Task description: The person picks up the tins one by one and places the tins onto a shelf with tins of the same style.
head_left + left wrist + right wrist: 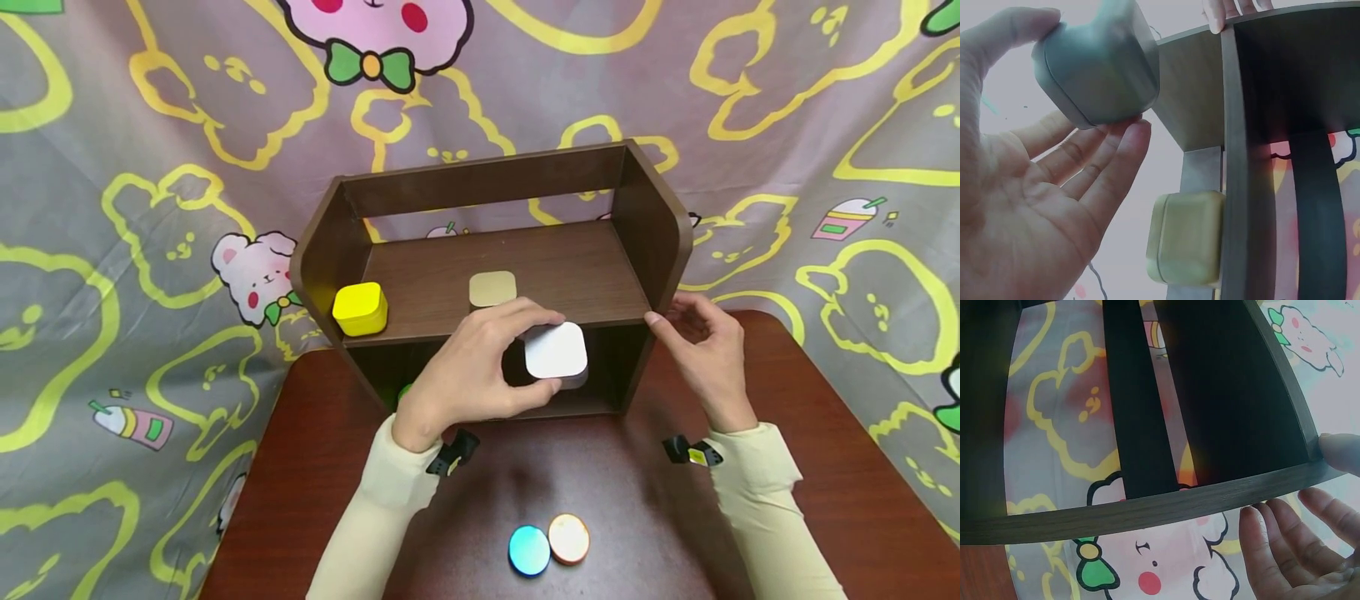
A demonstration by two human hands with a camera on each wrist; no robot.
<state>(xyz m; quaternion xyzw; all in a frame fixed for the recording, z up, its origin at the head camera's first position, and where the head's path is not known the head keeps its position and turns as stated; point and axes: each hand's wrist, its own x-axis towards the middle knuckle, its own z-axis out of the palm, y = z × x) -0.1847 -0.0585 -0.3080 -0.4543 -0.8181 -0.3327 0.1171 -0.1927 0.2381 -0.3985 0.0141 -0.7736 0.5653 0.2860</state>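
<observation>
My left hand [476, 362] grips a small square box with rounded corners and a white lid [557, 350], thumb on one side and fingers on the other. It is held in front of the upper board of a dark brown two-level shelf [570, 275]. In the left wrist view the box [1100, 69] looks grey, with a lid seam. My right hand [705, 350] holds the shelf's right side panel, thumb at the board's front corner and fingers along the outside. A beige box [492, 286] and a yellow box [360, 308] stand on the upper board.
A bit of a green thing [405, 390] shows in the lower level, mostly hidden by my left hand. On the brown table [315, 500] lie a blue round disc [529, 550] and an orange-rimmed one [569, 538], side by side. A patterned curtain [225, 167] hangs behind.
</observation>
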